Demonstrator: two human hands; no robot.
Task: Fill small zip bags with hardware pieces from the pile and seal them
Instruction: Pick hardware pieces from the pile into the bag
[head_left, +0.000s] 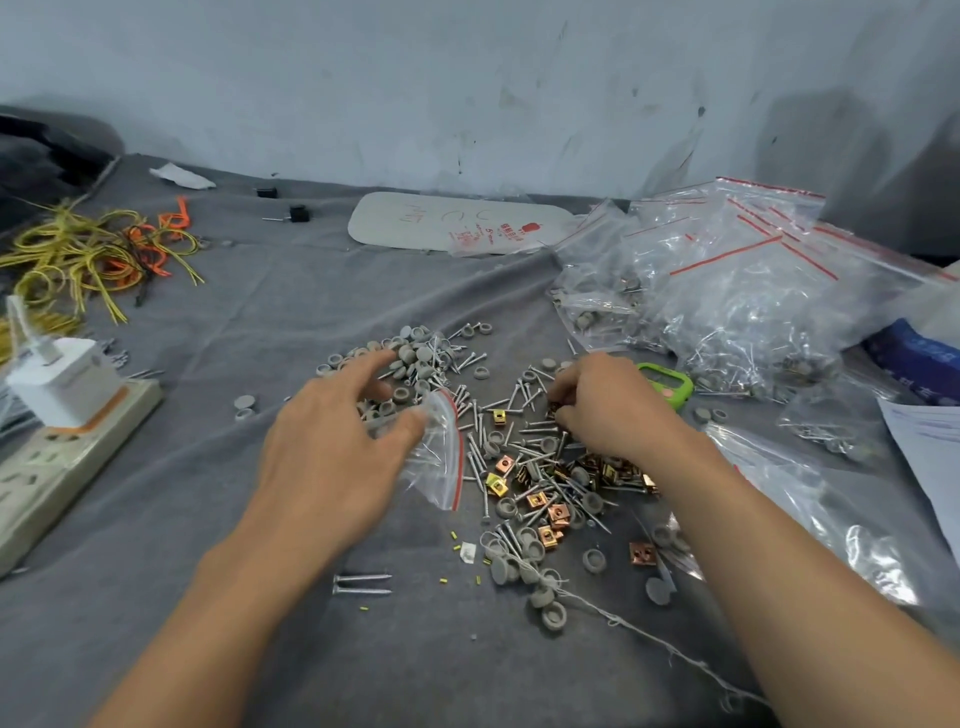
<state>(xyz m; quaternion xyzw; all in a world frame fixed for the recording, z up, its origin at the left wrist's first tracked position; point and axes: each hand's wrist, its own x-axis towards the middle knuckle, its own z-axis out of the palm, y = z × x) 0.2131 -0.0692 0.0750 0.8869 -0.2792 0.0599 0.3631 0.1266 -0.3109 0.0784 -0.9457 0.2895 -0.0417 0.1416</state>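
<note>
Nearest, two loose nails (361, 584) lie side by side on the grey-covered bench (156, 597), left of the near tail of the hardware pile (524, 457). The pile mixes screws, grey caps and brass clips.

The left hand (332, 447) holds a small zip bag (439, 457). The thumb pinches it near its far corner, and the forefinger reaches out over the grey caps. The bag's red zip line runs near to far, so I judge that the mouth faces right, towards the pile.

The right hand (613, 410) is just right of that mouth, with pile between them. It is knuckles up, its fingers (563, 395) curled down into the clips and screws. Their tips are hidden and blurred, so I cannot tell whether they have a piece. Any piece picked up would have to go left, into the mouth.

A green object (670, 382) is partly hidden behind that hand. Far right is a heap of filled bags (727, 291), its contents hard to make out through the glare.
</note>
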